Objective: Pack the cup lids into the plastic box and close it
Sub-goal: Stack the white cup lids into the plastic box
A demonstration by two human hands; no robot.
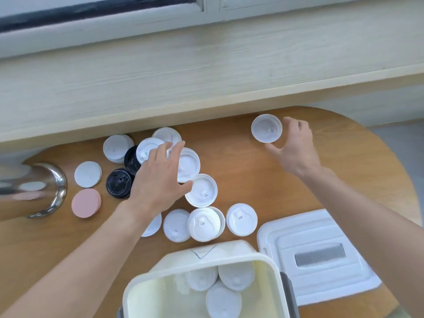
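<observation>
On a rounded wooden table (263, 180), round white plastic cup lids (202, 190) lie scattered; a few sit inside the open cream plastic box (273, 267) nearest the person. The left hand (158, 180) spreads open over the pile, perhaps gripping one. The right hand (296, 145) curls, nearly touching a lone upturned lid (266, 131). Gathering continues; next, carry lids boxward.

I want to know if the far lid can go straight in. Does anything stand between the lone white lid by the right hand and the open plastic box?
Nothing visible does. The lone white lid lies at the right hand, whose fingers curl around its right side. Bare table runs from there toward the plastic box; its top is open, and the box lid lies to the right.
</observation>
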